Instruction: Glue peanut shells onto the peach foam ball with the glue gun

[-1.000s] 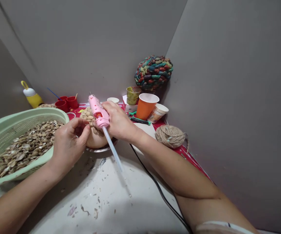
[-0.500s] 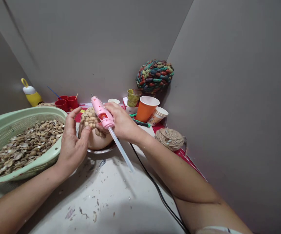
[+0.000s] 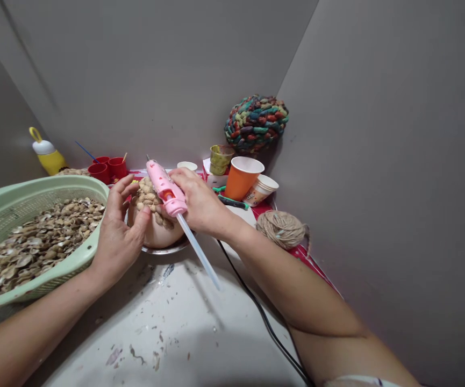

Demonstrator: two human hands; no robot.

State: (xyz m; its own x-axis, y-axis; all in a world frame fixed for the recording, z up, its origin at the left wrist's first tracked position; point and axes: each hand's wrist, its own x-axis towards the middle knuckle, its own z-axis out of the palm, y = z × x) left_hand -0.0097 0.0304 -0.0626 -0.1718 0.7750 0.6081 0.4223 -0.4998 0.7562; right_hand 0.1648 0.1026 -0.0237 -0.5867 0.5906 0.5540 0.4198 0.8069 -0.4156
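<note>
A round pale form [image 3: 160, 237] rests in a metal dish [image 3: 167, 250], its top covered with peanut shells [image 3: 147, 194]. My left hand [image 3: 121, 226] curves round its left side, thumb tip against the shells and fingers bent over the far edge. In my right hand [image 3: 198, 199] is a pink hot glue gun [image 3: 165, 185], held above the shells with its nozzle pointing away from me. A long clear glue stick [image 3: 199, 253] juts out of its back end toward me. The right fingers are largely hidden behind the gun.
At the left stands a green plastic basket [image 3: 91, 250] of shells. Behind are a yellow bottle [image 3: 51, 160], red cups [image 3: 117, 167], an orange paper cup [image 3: 242, 180] and a multicoloured ball [image 3: 256, 123]. Twine [image 3: 283, 228] and a black cord [image 3: 256, 306] lie to the right.
The view has shifted slightly, and both hands with the glue gun appear a little further left. Both hands keep nearly the same pose around the round form.
</note>
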